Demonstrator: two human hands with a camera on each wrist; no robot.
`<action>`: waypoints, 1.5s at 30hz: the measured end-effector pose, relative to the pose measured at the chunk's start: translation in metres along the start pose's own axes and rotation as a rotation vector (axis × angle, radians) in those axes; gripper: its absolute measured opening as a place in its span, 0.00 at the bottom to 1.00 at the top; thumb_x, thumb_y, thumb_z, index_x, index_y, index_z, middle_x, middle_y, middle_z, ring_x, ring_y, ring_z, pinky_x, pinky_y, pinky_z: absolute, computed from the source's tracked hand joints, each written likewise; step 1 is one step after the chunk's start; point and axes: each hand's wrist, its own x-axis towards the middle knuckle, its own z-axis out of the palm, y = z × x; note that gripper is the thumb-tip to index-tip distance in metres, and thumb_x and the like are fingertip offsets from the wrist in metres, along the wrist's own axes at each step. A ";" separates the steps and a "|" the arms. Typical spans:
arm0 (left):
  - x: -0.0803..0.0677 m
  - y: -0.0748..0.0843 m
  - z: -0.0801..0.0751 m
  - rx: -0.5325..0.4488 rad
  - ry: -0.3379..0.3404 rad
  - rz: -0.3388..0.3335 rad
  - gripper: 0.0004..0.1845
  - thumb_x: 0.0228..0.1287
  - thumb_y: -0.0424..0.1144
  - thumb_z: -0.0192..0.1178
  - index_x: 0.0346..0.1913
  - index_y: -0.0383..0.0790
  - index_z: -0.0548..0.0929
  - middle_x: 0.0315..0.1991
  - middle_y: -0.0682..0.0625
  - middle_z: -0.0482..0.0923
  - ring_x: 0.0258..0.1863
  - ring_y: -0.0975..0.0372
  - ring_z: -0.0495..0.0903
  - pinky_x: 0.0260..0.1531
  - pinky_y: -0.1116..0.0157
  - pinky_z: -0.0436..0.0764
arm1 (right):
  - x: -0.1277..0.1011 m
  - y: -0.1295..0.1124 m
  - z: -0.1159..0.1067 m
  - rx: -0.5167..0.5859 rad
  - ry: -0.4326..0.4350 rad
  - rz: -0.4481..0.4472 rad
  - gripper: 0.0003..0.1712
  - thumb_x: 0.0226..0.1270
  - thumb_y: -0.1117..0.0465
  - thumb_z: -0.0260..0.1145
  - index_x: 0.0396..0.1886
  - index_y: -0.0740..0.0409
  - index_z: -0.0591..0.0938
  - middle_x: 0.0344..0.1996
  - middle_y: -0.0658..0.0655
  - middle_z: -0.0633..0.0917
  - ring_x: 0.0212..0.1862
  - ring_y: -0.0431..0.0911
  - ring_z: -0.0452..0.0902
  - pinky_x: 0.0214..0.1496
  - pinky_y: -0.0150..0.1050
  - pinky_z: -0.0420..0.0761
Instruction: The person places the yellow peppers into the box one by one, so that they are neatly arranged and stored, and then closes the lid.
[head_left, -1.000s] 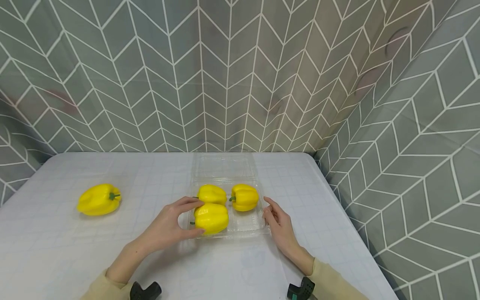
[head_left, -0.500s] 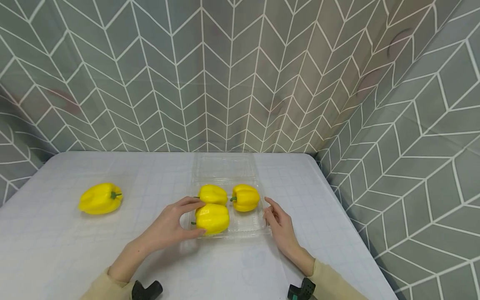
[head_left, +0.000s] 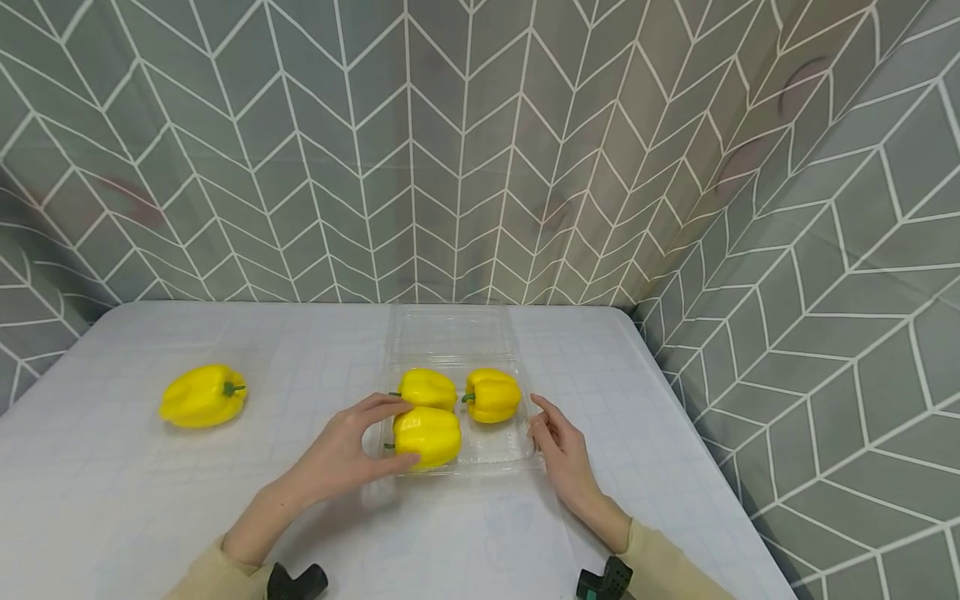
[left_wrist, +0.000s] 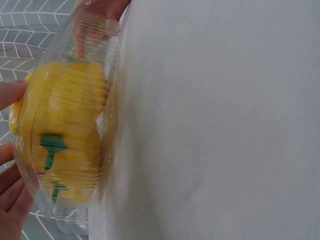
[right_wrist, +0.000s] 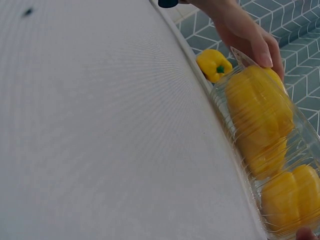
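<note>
Three peppers (head_left: 427, 436) crowd the tray (head_left: 495, 454); left hand (head_left: 341, 454) grips one.

The person wore pale beige long sleeves (head_left: 660, 567) that ended at the wrists. Both hands were bare. A small black device (head_left: 603, 581) sat strapped at each wrist.

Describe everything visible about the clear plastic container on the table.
The clear plastic container is a thin, ribbed, see-through clamshell, its hinged lid lying open and flat behind it. It sits on the white table and holds three yellow peppers. The left hand holds the front pepper at its left edge; the right hand is at its right wall.
</note>
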 end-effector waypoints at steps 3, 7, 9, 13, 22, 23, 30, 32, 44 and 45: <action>0.000 0.000 0.001 -0.012 0.010 -0.003 0.35 0.51 0.59 0.75 0.61 0.47 0.82 0.58 0.56 0.79 0.62 0.52 0.77 0.60 0.46 0.79 | 0.000 0.000 0.000 -0.002 0.001 -0.005 0.21 0.76 0.71 0.54 0.66 0.73 0.72 0.30 0.61 0.79 0.29 0.51 0.73 0.33 0.27 0.75; 0.000 0.002 0.001 -0.003 0.001 -0.001 0.34 0.51 0.56 0.75 0.60 0.46 0.82 0.58 0.55 0.78 0.62 0.52 0.77 0.61 0.46 0.78 | 0.000 0.000 0.000 -0.005 0.001 -0.008 0.21 0.76 0.71 0.54 0.66 0.73 0.73 0.31 0.61 0.79 0.30 0.53 0.73 0.33 0.27 0.75; 0.000 0.002 0.001 0.007 -0.007 0.003 0.34 0.51 0.55 0.76 0.61 0.46 0.82 0.58 0.54 0.78 0.61 0.52 0.77 0.61 0.46 0.79 | 0.000 0.000 0.000 -0.005 0.000 -0.006 0.21 0.76 0.71 0.54 0.66 0.73 0.73 0.30 0.61 0.79 0.29 0.53 0.73 0.33 0.27 0.75; 0.000 0.002 0.001 0.023 -0.018 0.015 0.34 0.52 0.55 0.75 0.61 0.45 0.82 0.59 0.53 0.78 0.61 0.52 0.77 0.60 0.47 0.79 | 0.000 0.000 0.000 -0.006 0.001 -0.004 0.21 0.76 0.71 0.54 0.65 0.73 0.73 0.30 0.60 0.79 0.29 0.47 0.73 0.33 0.27 0.75; -0.001 0.002 -0.001 0.032 -0.036 0.008 0.35 0.51 0.57 0.75 0.61 0.45 0.82 0.58 0.52 0.79 0.61 0.50 0.77 0.61 0.45 0.78 | 0.000 0.001 0.000 -0.001 0.000 -0.008 0.21 0.76 0.71 0.54 0.65 0.73 0.72 0.30 0.62 0.79 0.28 0.41 0.72 0.33 0.27 0.75; -0.001 0.002 -0.001 0.031 -0.037 0.008 0.35 0.51 0.57 0.75 0.61 0.45 0.82 0.58 0.52 0.79 0.61 0.50 0.77 0.61 0.45 0.78 | 0.000 0.001 0.000 0.000 -0.001 -0.010 0.21 0.76 0.71 0.54 0.65 0.73 0.72 0.30 0.62 0.79 0.28 0.41 0.72 0.33 0.27 0.75; -0.001 0.001 -0.002 0.010 -0.036 0.002 0.36 0.49 0.56 0.76 0.62 0.47 0.81 0.61 0.52 0.78 0.64 0.50 0.75 0.63 0.45 0.76 | 0.000 0.000 0.000 -0.003 0.001 -0.014 0.21 0.76 0.71 0.53 0.65 0.74 0.72 0.30 0.61 0.79 0.28 0.41 0.71 0.33 0.27 0.75; 0.000 0.000 -0.002 0.005 -0.037 0.003 0.36 0.49 0.57 0.76 0.62 0.47 0.81 0.61 0.52 0.78 0.64 0.50 0.75 0.63 0.45 0.76 | 0.000 0.000 0.000 -0.002 -0.002 -0.011 0.21 0.76 0.71 0.53 0.65 0.74 0.72 0.30 0.62 0.79 0.28 0.41 0.71 0.33 0.27 0.75; 0.000 -0.005 -0.002 -0.043 0.012 0.060 0.36 0.51 0.60 0.74 0.62 0.48 0.81 0.59 0.57 0.78 0.62 0.54 0.77 0.62 0.47 0.77 | 0.000 0.001 0.000 -0.001 -0.002 -0.010 0.21 0.76 0.71 0.53 0.65 0.74 0.72 0.30 0.63 0.79 0.29 0.42 0.71 0.33 0.27 0.75; 0.000 -0.006 -0.002 -0.051 0.016 0.062 0.36 0.51 0.59 0.74 0.62 0.48 0.81 0.60 0.57 0.78 0.62 0.53 0.77 0.62 0.47 0.78 | 0.000 0.001 0.000 -0.001 -0.003 -0.011 0.21 0.76 0.71 0.53 0.65 0.74 0.72 0.30 0.63 0.79 0.29 0.42 0.71 0.33 0.27 0.75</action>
